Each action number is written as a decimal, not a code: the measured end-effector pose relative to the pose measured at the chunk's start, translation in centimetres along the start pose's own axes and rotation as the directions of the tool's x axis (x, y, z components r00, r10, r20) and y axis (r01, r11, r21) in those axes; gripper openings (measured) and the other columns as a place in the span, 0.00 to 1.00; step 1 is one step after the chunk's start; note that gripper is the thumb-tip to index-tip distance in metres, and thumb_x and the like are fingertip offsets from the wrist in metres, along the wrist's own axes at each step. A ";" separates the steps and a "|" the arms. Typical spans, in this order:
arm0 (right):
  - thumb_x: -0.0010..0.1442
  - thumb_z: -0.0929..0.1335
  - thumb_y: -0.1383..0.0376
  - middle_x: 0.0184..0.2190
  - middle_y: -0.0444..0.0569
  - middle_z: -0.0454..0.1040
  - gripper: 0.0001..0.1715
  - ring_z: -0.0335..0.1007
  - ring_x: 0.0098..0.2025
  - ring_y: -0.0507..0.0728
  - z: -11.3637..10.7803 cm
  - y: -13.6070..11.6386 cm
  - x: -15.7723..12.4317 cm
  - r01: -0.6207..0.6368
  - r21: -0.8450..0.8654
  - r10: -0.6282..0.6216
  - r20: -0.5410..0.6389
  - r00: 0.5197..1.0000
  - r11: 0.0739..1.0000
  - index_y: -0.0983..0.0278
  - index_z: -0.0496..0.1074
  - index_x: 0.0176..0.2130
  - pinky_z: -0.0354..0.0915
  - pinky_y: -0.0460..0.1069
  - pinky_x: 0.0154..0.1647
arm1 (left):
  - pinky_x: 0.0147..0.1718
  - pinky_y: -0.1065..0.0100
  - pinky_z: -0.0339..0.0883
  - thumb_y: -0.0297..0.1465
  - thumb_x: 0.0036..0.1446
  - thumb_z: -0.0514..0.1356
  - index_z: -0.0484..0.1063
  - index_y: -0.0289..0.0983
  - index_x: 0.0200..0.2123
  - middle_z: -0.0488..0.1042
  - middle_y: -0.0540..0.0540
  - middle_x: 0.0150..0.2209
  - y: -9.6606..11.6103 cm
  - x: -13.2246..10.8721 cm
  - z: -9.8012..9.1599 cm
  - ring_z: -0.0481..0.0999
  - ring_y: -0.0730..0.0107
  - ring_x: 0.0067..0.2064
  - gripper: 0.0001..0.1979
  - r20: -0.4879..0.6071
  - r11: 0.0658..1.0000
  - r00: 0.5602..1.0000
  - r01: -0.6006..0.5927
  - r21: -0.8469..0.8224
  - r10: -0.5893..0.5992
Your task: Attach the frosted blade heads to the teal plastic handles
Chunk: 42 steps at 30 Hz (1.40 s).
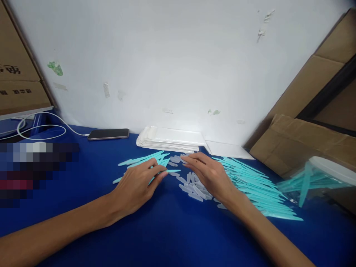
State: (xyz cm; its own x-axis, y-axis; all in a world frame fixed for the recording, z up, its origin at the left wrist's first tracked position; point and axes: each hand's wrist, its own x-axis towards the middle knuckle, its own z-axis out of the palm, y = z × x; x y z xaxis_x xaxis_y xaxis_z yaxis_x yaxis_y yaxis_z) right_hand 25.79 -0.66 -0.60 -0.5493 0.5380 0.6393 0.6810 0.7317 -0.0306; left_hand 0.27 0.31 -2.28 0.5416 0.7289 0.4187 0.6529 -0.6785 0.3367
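Note:
My left hand [143, 178] pinches a slim turquoise eyebrow razor [174, 171] between thumb and fingers, its thin end pointing right. Several more turquoise razors [144, 160] lie behind and beside that hand. Facing it, my right hand [210, 174] has its fingers drawn together just above small translucent plastic caps [196, 190]; whatever its fingertips hold is too small to make out. The caps lie loose between and below the hands. Right of my right hand spreads a large pile of turquoise razors [256, 187], partly covered by the wrist.
White flat sleeves [172, 137] are stacked against the wall. A phone [108, 134] with a white cable lies at the back left of the blue table [167, 237]. At the right, a clear container [322, 181] holds turquoise razors beside cardboard boxes [294, 137].

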 end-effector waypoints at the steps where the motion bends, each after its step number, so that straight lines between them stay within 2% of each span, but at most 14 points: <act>1: 0.69 0.63 0.73 0.48 0.53 0.75 0.24 0.74 0.45 0.54 0.0 0.0 0.0 0.007 -0.006 -0.007 -0.003 1.000 1.000 0.60 0.65 0.62 0.74 0.49 0.42 | 0.31 0.68 0.61 0.40 0.73 0.47 0.74 0.42 0.49 0.72 0.48 0.39 -0.1 0.0 0.0 0.71 0.69 0.34 0.18 -0.002 1.000 1.000 -0.005 0.003 0.005; 6: 0.68 0.63 0.74 0.48 0.52 0.77 0.20 0.75 0.45 0.54 -0.3 -0.1 0.1 -0.011 -0.024 0.011 0.033 0.999 1.000 0.62 0.70 0.56 0.74 0.49 0.42 | 0.33 0.67 0.64 0.37 0.74 0.44 0.66 0.48 0.59 0.71 0.48 0.40 -0.5 -0.1 0.3 0.72 0.69 0.35 0.18 0.000 0.999 1.000 -0.027 0.022 0.027; 11: 0.70 0.64 0.70 0.46 0.51 0.77 0.15 0.76 0.44 0.53 -0.6 -0.4 0.2 -0.009 0.029 0.008 0.034 0.999 1.000 0.63 0.72 0.54 0.75 0.49 0.43 | 0.33 0.67 0.63 0.36 0.74 0.44 0.66 0.48 0.60 0.71 0.49 0.40 -0.7 -0.2 0.4 0.72 0.69 0.35 0.18 0.012 0.998 0.999 -0.038 0.040 0.038; 17: 0.68 0.62 0.76 0.51 0.52 0.77 0.21 0.75 0.49 0.55 -0.6 -0.3 0.1 -0.008 0.013 0.008 0.000 1.000 1.000 0.63 0.72 0.56 0.75 0.50 0.46 | 0.33 0.66 0.63 0.35 0.73 0.45 0.68 0.47 0.57 0.72 0.49 0.39 -0.5 -0.1 0.4 0.72 0.68 0.35 0.17 0.013 0.998 0.999 -0.036 0.059 0.036; 25: 0.68 0.64 0.75 0.48 0.49 0.80 0.19 0.76 0.49 0.54 -0.9 -0.6 0.3 0.051 0.035 -0.050 -0.039 0.998 0.998 0.63 0.71 0.55 0.74 0.49 0.48 | 0.33 0.66 0.63 0.35 0.73 0.47 0.70 0.45 0.55 0.73 0.49 0.38 -0.5 -0.2 0.4 0.73 0.68 0.36 0.16 0.031 0.999 0.999 -0.038 0.001 0.038; 31: 0.68 0.63 0.75 0.50 0.50 0.78 0.23 0.74 0.51 0.54 -0.8 -0.8 0.4 0.032 0.034 -0.029 -0.071 0.997 0.999 0.60 0.68 0.59 0.73 0.51 0.50 | 0.33 0.66 0.63 0.34 0.73 0.47 0.70 0.44 0.56 0.74 0.48 0.38 -0.4 -0.1 0.5 0.73 0.68 0.35 0.16 0.035 0.999 0.998 -0.049 -0.004 0.049; 35: 0.68 0.61 0.77 0.52 0.50 0.76 0.26 0.73 0.52 0.55 -0.8 -0.9 0.3 0.009 0.060 -0.007 -0.037 0.999 0.998 0.59 0.66 0.61 0.73 0.51 0.51 | 0.33 0.66 0.63 0.34 0.73 0.47 0.69 0.44 0.56 0.74 0.49 0.39 -0.4 -0.2 0.4 0.73 0.67 0.35 0.16 0.031 0.998 0.998 -0.056 -0.011 0.056; 39: 0.66 0.60 0.79 0.51 0.51 0.74 0.30 0.73 0.48 0.54 -0.6 -0.9 0.1 -0.018 0.050 0.017 0.023 1.000 0.999 0.58 0.65 0.62 0.74 0.49 0.44 | 0.33 0.66 0.63 0.34 0.73 0.47 0.69 0.44 0.56 0.74 0.49 0.39 -0.3 -0.3 0.3 0.74 0.67 0.36 0.15 0.034 0.998 0.998 -0.056 -0.012 0.056; 42: 0.64 0.60 0.82 0.53 0.52 0.72 0.35 0.72 0.51 0.54 -0.5 -0.9 -0.1 0.000 0.069 -0.003 0.037 0.999 0.998 0.58 0.63 0.63 0.74 0.49 0.47 | 0.34 0.66 0.62 0.34 0.73 0.47 0.69 0.43 0.56 0.74 0.49 0.39 -0.3 -0.2 0.3 0.74 0.67 0.37 0.15 0.038 0.998 0.997 -0.063 -0.014 0.063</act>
State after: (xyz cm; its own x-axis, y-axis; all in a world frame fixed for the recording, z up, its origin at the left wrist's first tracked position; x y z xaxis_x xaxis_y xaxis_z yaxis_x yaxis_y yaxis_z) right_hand 25.48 -1.52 -0.25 -0.5689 0.5513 0.6102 0.6457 0.7590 -0.0836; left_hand 0.10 0.40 -2.75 0.6015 0.6876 0.4067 0.6100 -0.7240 0.3219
